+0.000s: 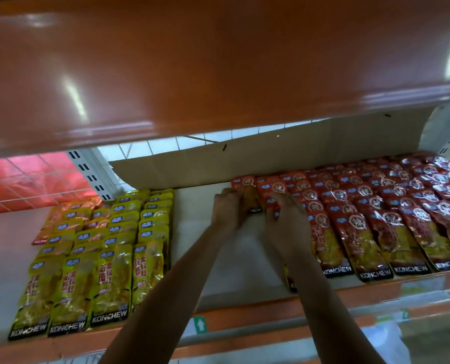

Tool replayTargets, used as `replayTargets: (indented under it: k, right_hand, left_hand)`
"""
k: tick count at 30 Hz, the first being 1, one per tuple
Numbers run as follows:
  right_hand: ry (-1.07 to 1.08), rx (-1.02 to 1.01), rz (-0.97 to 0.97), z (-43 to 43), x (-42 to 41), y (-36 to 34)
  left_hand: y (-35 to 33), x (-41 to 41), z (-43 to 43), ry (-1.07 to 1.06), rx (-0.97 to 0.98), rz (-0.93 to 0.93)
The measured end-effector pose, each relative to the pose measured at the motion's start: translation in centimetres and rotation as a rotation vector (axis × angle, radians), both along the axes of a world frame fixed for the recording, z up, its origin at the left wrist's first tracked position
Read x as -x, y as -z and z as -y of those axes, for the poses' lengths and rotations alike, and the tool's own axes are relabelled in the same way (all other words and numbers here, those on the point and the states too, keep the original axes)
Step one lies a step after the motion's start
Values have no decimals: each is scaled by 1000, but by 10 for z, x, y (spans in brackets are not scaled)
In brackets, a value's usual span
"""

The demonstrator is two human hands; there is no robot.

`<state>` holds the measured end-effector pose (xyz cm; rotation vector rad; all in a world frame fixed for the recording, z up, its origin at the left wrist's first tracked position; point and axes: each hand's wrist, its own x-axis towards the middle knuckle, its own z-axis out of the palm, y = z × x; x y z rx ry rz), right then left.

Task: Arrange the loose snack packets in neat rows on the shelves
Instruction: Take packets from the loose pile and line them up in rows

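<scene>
Held packet: a red snack packet [245, 185] at the back left corner of the red rows, just in front of the cardboard. It lies lengthwise front to back, its black name end toward the person.
Left hand [228, 209]: fingers curled round the lower end of that packet, with the letters "HEW" showing beside them.
Right hand [288, 221]: just beside the left, fingers spread and bent down onto the leftmost red row. I cannot tell whether it pinches a packet.
Red packets [376, 222]: on the right half of the shelf, overlapping like tiles in several rows. All lie lengthwise front to back, name ends at the front edge.
Yellow packets [100, 258]: on the left half, in overlapping rows pointing the same way.
Gap: a bare strip of white shelf [192, 240] lies between the two blocks, and both forearms cross it.
Odd one: an orange packet [43, 233] pokes out at the left edge of the yellow block.
Cardboard [244, 160]: stands upright along the back.
Upper shelf [192, 61]: orange, glossy, overhanging.
</scene>
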<state>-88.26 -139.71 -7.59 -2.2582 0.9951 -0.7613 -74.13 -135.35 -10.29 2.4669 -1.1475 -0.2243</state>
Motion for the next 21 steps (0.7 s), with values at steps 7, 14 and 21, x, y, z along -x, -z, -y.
replayTargets:
  k: [7, 14, 21]
  right_hand:
    - [-46, 23, -27, -1, -7, -2]
    - [-114, 78, -72, -18, -29, 0]
    - [-275, 108, -121, -69, -70, -3]
  left_hand:
    - [1, -2, 2, -2, -24, -8]
    - [-12, 6, -38, -31, 70, 93]
    - [-34, -12, -113, -165, 14, 258]
